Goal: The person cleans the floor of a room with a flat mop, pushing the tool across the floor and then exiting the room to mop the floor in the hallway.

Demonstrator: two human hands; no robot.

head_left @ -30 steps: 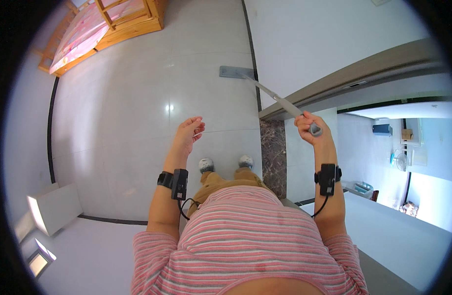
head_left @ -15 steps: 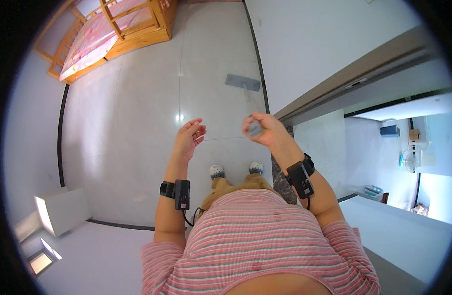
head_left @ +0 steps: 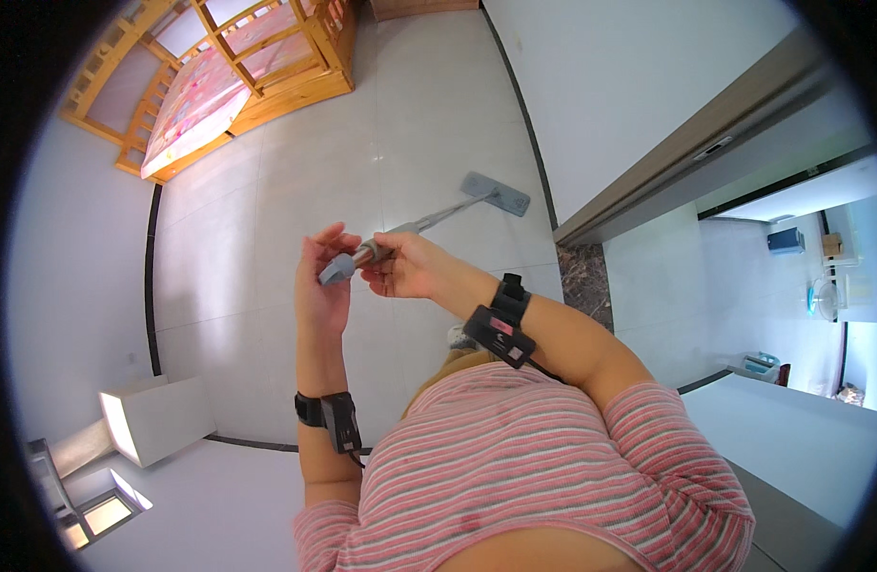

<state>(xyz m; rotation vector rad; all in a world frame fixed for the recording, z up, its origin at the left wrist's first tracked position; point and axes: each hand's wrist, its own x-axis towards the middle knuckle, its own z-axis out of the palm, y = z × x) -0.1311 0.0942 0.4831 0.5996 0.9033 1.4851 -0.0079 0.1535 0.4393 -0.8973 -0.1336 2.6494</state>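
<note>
A flat mop slants across in front of me, its grey rectangular head (head_left: 496, 194) resting on the floor ahead and to the right. Its grey handle (head_left: 415, 227) rises toward me and to the left. My right hand (head_left: 405, 265) is closed round the upper handle, just below a stretch of bare brownish tube. Curled loosely about the grey end grip is my left hand (head_left: 324, 281), the grip lying against its palm. Part of the left fingers is hidden behind the handle.
A wooden bunk bed (head_left: 291, 105) with a ladder and pink bedding stands at the far left. To the right, a door frame (head_left: 686, 153) opens onto another room with a fan (head_left: 824, 298). A white box-like piece (head_left: 162, 419) is at the lower left.
My right hand has swung left with the mop handle, tilting it across me. The left hand has come up to the handle's end. The mop head has turned slightly on the floor.
</note>
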